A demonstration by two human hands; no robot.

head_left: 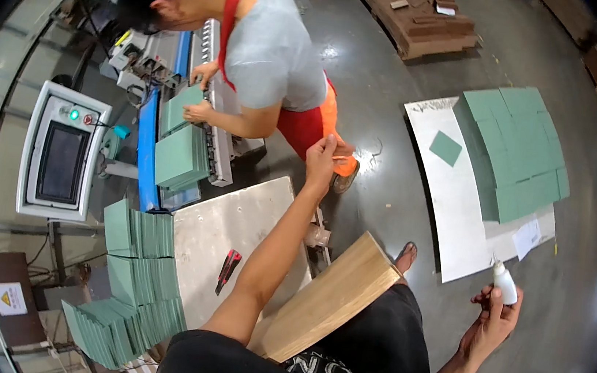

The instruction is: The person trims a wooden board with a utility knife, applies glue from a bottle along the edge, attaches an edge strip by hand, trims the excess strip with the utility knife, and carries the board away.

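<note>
My right hand is wrapped round a small white squeeze bottle with a narrow nozzle, held out to the right above the floor. Stretched forward, my left hand has its fingers drawn together. Whether anything small is between them cannot be made out. Beneath the left forearm, a red and black utility knife lies on a pale worktop. A thick wooden board slants between that forearm and my lap, with neither hand on it.
Stacked green boards line the worktop's left side. Ahead, a co-worker handles green boards at a machine with a control panel. Right, a white sheet carries a green stack. Brown boards lie farther off.
</note>
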